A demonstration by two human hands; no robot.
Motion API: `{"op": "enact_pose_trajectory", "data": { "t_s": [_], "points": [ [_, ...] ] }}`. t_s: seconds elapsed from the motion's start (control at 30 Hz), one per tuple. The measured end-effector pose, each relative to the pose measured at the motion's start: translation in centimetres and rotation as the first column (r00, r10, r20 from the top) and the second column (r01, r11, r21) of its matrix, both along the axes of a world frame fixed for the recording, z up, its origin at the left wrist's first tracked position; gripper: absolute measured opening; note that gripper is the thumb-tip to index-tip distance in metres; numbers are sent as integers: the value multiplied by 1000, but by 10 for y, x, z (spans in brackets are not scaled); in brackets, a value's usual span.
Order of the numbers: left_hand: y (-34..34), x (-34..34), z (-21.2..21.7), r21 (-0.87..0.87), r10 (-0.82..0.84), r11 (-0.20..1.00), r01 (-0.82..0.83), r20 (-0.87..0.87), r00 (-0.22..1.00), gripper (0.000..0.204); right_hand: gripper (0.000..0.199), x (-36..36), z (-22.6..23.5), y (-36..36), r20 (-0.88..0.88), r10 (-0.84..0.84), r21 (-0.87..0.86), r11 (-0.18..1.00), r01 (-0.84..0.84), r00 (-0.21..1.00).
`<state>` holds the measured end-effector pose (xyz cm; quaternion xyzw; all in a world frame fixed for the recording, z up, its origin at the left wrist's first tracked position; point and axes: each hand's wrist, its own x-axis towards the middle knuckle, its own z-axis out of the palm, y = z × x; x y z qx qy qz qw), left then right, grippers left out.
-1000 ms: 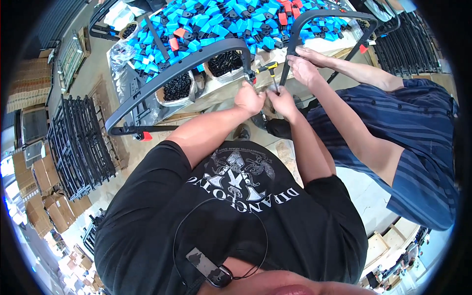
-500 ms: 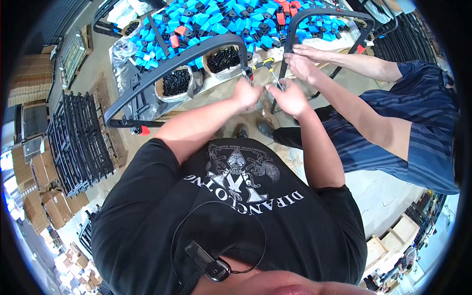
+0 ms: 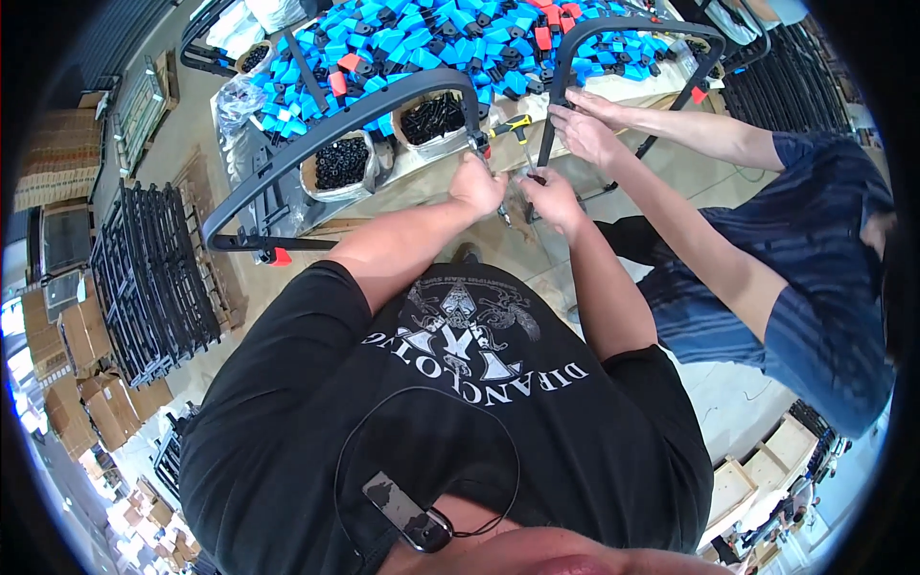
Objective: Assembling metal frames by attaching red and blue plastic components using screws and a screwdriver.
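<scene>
My left hand (image 3: pixel 478 187) is closed around the lower end of a curved black tubular frame (image 3: pixel 335 119), by a small red part (image 3: pixel 486 151). The frame arches over the near edge of the table. To its right, my right hand (image 3: pixel 554 198) is closed on the shaft of a T-shaped tool (image 3: pixel 511 126), whose yellow-and-black crosspiece points away from me. My hands are close together but apart. My fingers hide the tool's near end. Below them a small slim object (image 3: pixel 505 217) shows, too unclear to name.
Blue, black and red plastic parts (image 3: pixel 402 48) heap on the table. Bags of small black parts (image 3: pixel 341 163) stand at its front. A co-worker's hands (image 3: pixel 586 129) touch a second black frame (image 3: pixel 613 27) at right. Stacked black frames (image 3: pixel 158 278) stand at left.
My right hand has moved slightly left and nearer to me, and the tool's shaft has turned more upright in the picture. The co-worker's body has shifted nearer to me.
</scene>
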<state>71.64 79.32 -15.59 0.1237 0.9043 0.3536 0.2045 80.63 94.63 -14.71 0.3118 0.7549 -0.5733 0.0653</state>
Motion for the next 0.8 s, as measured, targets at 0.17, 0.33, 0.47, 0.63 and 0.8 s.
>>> {"op": "enact_pose_trajectory", "data": {
  "t_s": [0.17,0.33,0.47,0.63,0.8],
  "points": [
    [-1,-1,1,-98,1,995,-2,-10,1000,57,51,-8,60,-3,84,37,-71,997,-31,996],
    [-7,1,16,-29,12,1000,-11,28,1000,58,52,-11,35,-2,30,-23,41,999,22,999],
    [-34,-4,25,250,1,968,-32,125,992,48,45,-19,-16,15,-38,9,117,993,-5,999],
    [-120,-27,26,265,149,938,-224,275,950,28,29,-28,-29,10,-136,-112,-27,994,110,984],
    [-228,-61,18,-87,286,954,-286,-5,958,65,17,-25,-22,-7,-250,-256,-97,966,239,934]
  ]
}}
